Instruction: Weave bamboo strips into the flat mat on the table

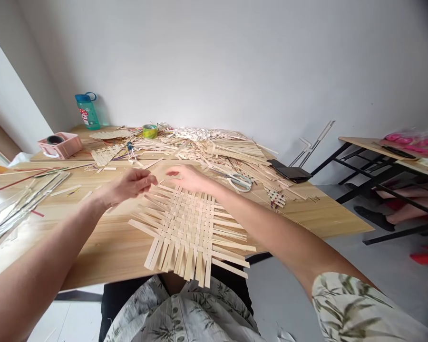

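Woven strip mat (189, 232) lies on the wooden table (103, 247) just nearer the person than 2 open, empty hands: left hand (126, 187) and right hand (189, 178) hover beside its far edge, holding nothing.

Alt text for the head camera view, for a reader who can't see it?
The left hand and right hand hover above a half-woven mat of pale wood strips on a wooden table. Loose strips, scissors and a teal water bottle lie beyond.

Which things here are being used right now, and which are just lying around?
Being used: left hand, right hand, woven strip mat.

Lying around: water bottle, scissors, tape roll, pink box, black flat case.
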`<state>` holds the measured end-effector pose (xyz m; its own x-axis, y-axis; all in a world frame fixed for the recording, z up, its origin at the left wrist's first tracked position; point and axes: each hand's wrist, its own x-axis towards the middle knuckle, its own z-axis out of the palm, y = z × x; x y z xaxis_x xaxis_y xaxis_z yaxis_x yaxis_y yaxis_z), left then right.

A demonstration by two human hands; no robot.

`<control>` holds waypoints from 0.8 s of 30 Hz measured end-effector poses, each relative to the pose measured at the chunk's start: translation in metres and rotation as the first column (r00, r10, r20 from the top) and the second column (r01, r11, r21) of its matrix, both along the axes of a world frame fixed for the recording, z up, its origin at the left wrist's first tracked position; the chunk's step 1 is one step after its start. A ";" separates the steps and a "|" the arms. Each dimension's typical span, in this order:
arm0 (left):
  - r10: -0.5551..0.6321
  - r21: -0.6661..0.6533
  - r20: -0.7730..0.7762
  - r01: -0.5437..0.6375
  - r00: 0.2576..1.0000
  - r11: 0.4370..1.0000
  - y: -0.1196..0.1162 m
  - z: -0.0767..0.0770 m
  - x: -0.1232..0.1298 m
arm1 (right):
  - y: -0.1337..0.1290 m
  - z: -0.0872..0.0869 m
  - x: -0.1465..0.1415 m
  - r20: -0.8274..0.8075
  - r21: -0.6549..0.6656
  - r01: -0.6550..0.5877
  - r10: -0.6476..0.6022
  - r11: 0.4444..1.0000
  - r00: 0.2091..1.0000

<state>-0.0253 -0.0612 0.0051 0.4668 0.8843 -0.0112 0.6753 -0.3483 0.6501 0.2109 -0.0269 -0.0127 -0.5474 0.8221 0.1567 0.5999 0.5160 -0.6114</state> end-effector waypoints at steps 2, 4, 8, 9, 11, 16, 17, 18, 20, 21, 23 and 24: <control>0.184 0.142 -0.066 -0.173 0.981 0.975 0.014 -0.014 -0.003 | -0.030 0.001 0.017 0.069 0.153 0.122 -0.133 0.981 0.989; 0.283 0.239 -0.119 -0.249 0.952 0.939 0.025 -0.027 -0.004 | -0.066 -0.004 0.035 0.140 0.225 0.148 -0.182 0.963 0.973; 0.358 0.354 -0.183 -0.278 0.916 0.893 0.035 -0.049 0.001 | -0.130 -0.027 0.059 0.247 0.225 0.141 -0.197 0.964 0.949; 0.362 0.372 -0.196 -0.273 0.911 0.887 0.035 -0.052 0.003 | -0.139 -0.033 0.062 0.274 0.235 0.122 -0.187 0.964 0.944; 0.372 0.406 -0.215 -0.263 0.903 0.875 0.034 -0.056 0.006 | -0.149 -0.043 0.067 0.322 0.252 0.099 -0.180 0.963 0.930; 0.370 0.500 -0.211 -0.226 0.905 0.836 0.027 -0.032 0.006 | -0.136 -0.049 0.082 0.367 0.221 -0.024 -0.060 0.975 0.928; 0.353 0.509 -0.209 -0.207 0.912 0.836 0.025 -0.023 0.007 | -0.131 -0.049 0.086 0.367 0.218 -0.048 -0.036 0.975 0.930; 0.333 0.512 -0.210 -0.187 0.919 0.838 0.022 -0.015 0.011 | -0.127 -0.048 0.089 0.367 0.214 -0.070 -0.014 0.974 0.930; 0.284 0.500 -0.225 -0.140 0.932 0.855 0.013 -0.003 0.024 | -0.120 -0.045 0.096 0.374 0.202 -0.105 0.023 0.974 0.927; 0.255 0.485 -0.243 -0.110 0.936 0.867 0.008 -0.002 0.033 | -0.117 -0.042 0.098 0.379 0.190 -0.119 0.039 0.975 0.925; 0.209 0.455 -0.289 -0.058 0.934 0.889 -0.001 -0.008 0.056 | -0.116 -0.033 0.097 0.386 0.153 -0.138 0.069 0.979 0.920; 0.197 0.444 -0.312 -0.040 0.930 0.895 -0.006 -0.014 0.067 | -0.116 -0.028 0.094 0.387 0.134 -0.134 0.073 0.982 0.919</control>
